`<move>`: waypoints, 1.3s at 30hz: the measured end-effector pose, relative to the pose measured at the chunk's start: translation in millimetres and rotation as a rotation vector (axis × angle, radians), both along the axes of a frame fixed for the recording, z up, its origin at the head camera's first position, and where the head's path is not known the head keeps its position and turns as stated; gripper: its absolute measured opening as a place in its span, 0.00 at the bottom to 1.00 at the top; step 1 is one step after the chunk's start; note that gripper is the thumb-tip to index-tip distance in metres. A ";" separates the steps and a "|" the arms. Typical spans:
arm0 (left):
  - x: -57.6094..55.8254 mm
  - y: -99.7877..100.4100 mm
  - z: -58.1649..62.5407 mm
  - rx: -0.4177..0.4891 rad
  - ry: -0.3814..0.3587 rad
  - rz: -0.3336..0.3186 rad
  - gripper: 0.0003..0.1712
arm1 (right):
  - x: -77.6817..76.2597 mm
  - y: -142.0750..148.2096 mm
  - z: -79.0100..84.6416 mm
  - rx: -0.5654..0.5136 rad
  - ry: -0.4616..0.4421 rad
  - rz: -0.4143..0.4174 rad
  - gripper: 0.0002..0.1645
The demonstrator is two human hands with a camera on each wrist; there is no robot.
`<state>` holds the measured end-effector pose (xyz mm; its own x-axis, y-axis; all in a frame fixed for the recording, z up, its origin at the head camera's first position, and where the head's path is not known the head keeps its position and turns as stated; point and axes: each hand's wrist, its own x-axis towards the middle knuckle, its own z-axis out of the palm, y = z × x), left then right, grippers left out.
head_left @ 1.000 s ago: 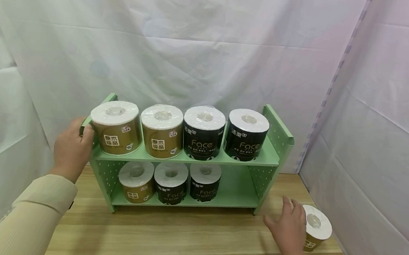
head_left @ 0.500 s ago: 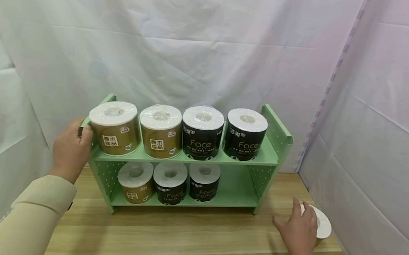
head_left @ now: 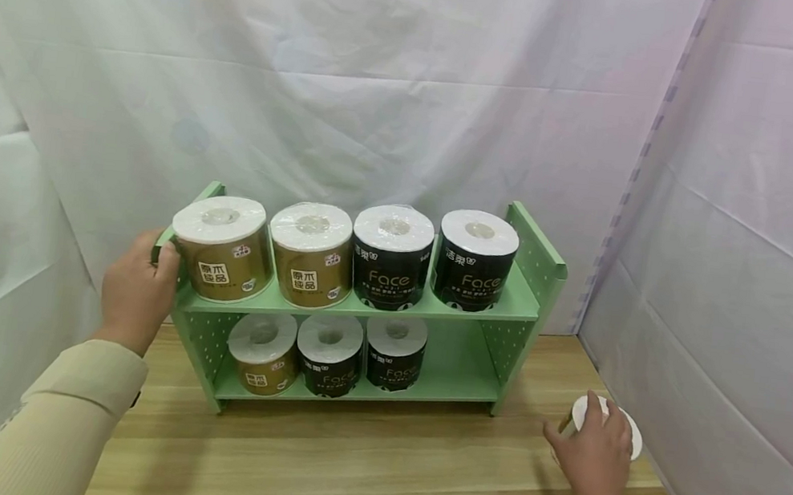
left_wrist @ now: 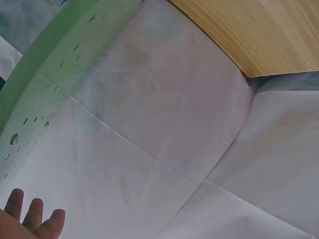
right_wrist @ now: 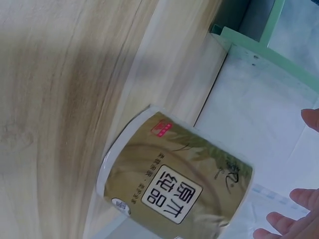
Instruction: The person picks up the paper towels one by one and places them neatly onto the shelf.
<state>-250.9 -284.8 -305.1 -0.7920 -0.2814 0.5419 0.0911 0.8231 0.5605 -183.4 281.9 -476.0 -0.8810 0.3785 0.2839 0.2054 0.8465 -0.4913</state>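
Observation:
My left hand (head_left: 138, 289) grips the upper left side panel of a green two-tier shelf (head_left: 463, 375), thumb at its front edge. Three of its fingers (left_wrist: 34, 214) extend beside the perforated panel in the left wrist view. At the far right, my right hand (head_left: 595, 458) hovers with spread fingers over a gold-wrapped toilet roll (right_wrist: 174, 184) that stands on the table. The hand hides much of that roll in the head view. Thumb and fingers appear apart from its wrapper in the right wrist view.
Two gold toilet rolls (head_left: 310, 267) and two black ones (head_left: 393, 275) line the upper tier. Below stand one gold roll (head_left: 267, 375) and two black rolls (head_left: 332, 374), left of a bare stretch. White cloth (head_left: 383, 101) surrounds the wooden table (head_left: 359, 469).
My right hand has moved rightward, from beside the gold toilet roll to over it. The left hand stays at the shelf's side, and the shelved rolls have not moved.

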 end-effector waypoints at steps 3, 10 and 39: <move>-0.4 0.0 0.2 0.002 0.004 -0.005 0.28 | 1.2 2.9 -0.1 -0.023 -0.019 -0.014 0.54; -0.8 -0.3 -0.3 0.011 0.010 -0.004 0.28 | 2.7 8.9 -1.2 -0.054 -0.066 -0.038 0.55; -0.3 0.3 -0.4 0.017 0.016 0.003 0.28 | 15.7 40.6 -18.7 -0.159 -0.034 -0.177 0.54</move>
